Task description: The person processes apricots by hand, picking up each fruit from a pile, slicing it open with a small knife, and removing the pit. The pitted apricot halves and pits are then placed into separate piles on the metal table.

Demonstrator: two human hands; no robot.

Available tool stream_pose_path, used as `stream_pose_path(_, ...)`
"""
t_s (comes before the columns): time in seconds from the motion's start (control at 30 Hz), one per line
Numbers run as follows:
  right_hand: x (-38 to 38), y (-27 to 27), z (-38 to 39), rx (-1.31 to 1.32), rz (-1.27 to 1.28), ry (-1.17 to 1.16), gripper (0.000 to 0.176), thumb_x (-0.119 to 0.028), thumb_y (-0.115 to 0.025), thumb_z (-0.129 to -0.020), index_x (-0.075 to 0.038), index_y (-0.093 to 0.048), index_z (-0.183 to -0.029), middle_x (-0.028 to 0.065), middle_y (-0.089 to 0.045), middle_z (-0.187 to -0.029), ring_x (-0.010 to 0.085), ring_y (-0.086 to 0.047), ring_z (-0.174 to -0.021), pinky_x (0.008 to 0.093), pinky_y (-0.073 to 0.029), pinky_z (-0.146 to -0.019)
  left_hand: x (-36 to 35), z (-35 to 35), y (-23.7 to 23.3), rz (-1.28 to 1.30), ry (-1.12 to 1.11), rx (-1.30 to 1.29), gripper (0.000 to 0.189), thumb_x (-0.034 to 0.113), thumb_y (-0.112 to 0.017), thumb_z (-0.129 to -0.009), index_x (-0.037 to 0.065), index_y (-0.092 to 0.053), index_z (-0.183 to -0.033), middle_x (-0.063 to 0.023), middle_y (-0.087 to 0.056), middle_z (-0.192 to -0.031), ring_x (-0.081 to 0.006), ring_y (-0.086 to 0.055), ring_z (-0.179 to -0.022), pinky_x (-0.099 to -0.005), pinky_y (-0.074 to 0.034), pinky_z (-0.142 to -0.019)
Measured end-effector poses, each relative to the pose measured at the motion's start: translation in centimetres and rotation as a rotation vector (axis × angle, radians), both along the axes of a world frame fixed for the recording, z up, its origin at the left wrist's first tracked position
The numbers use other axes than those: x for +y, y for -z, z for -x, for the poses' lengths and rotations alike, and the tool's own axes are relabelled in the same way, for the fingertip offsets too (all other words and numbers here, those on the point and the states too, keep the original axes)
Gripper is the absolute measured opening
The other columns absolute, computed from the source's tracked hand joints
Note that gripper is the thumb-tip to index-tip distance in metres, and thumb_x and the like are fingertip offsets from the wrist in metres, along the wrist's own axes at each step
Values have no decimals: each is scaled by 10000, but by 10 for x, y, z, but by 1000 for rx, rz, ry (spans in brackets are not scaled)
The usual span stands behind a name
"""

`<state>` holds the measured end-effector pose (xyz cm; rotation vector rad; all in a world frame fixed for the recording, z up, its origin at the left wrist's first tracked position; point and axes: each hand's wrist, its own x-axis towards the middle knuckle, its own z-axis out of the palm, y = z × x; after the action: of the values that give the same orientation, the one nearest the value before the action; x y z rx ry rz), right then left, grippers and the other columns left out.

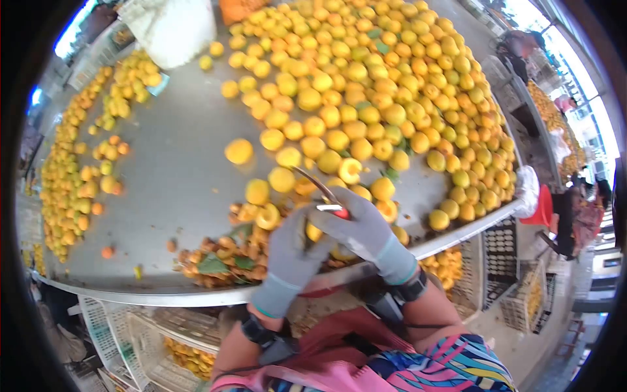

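Both my hands wear grey gloves and meet just above the near edge of the metal table [176, 144]. My left hand [292, 247] is closed around an apricot [314, 232], of which only a small yellow patch shows. My right hand [358, 225] grips a small curved knife [315, 181] with a red part at its handle, the blade pointing up and left. Beyond the fingers lies an opened apricot half [349, 170]. Left of my hands sits a heap of brownish pits and scraps [219, 258] with some green leaves.
A large pile of whole apricots [366, 85] covers the table's far and right side. More apricots [68, 176] line the left edge. A white sack [171, 29] stands at the back. Below the table are plastic crates [117, 333]; a red bucket [541, 208] and other people are at right.
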<state>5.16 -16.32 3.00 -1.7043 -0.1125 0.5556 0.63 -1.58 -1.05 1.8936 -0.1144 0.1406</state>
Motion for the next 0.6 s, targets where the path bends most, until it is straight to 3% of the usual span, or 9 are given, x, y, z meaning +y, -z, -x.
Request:
stream_pose_path(0.03,0,-2,-1,92,-12,-9,368,-247,-690,-849,-36,-574,-1127,18,-621,-898,66,-547,-822,239,-462,-697,2,1,-3,-82,-9,11,420,180,-731,-768,38,-569,-1129,-122,-639,-1029,-227,-634,-947,-328,-493,-823)
stream_pose_path(0.1,5,6,2,174,-318,39,374,-236,-677,-866,-43,-568,-1167,-12,-613,-927,51,-541,-820,217,-462,-685,4,0,-5,-82,-29,-28,434,206,-742,-755,49,-551,-1112,-133,-633,-1002,-252,-632,-943,-340,-491,-814)
stream_pose_path(0.2,4,13,-3,49,-242,-12,410,-224,-650,-887,-57,-528,-1240,-31,-601,-908,31,-547,-756,193,-460,-608,4,-2,4,-53,-41,-112,421,141,-737,-766,40,-533,-1120,-86,-611,-987,-160,-602,-854,-300,-500,-751)
stream_pose_path(0.27,0,-6,0,271,-222,7,395,-245,-630,-898,-65,-531,-1236,-30,-586,-836,35,-545,-650,193,-443,-533,3,-2,5,258,-40,158,419,148,-747,-763,22,-531,-1099,-88,-596,-959,-176,-591,-864,-303,-499,-759)
stream_pose_path(0.3,-1,-5,-1,246,-272,2,374,-237,-609,-905,-72,-533,-1233,-27,-566,-747,43,-533,-564,190,-427,-481,4,-3,0,246,-30,144,419,148,-747,-763,22,-531,-1099,-88,-596,-959,-176,-591,-864,-303,-499,-759)
stream_pose_path(0.37,-5,-9,0,321,-361,55,360,-220,-604,-905,-72,-536,-1226,-25,-561,-718,47,-532,-554,190,-432,-480,4,-2,-9,620,17,380,390,115,-708,-803,24,-524,-1135,-57,-588,-951,-132,-567,-866,-288,-492,-766)
stream_pose_path(0.5,-13,-1,-7,373,-463,244,297,-185,-593,-905,-71,-554,-1176,-23,-540,-645,62,-508,-481,199,-426,-425,7,-5,-9,609,63,429,391,100,-679,-829,19,-529,-1182,-77,-605,-1003,-154,-587,-906,-287,-494,-800)
stream_pose_path(0.57,-23,-2,-9,298,-410,325,215,-200,-591,-911,-66,-575,-1079,-31,-506,-603,62,-466,-422,204,-388,-373,6,-8,3,105,122,-65,372,94,-634,-867,17,-525,-1215,-64,-614,-1074,-145,-602,-934,-265,-491,-814)
stream_pose_path(0.6,-26,-4,-12,297,-417,330,215,-200,-591,-911,-66,-575,-1079,-31,-506,-603,62,-466,-422,204,-388,-373,6,-8,0,99,128,-65,372,94,-634,-867,17,-525,-1215,-64,-614,-1074,-145,-602,-934,-265,-491,-814)
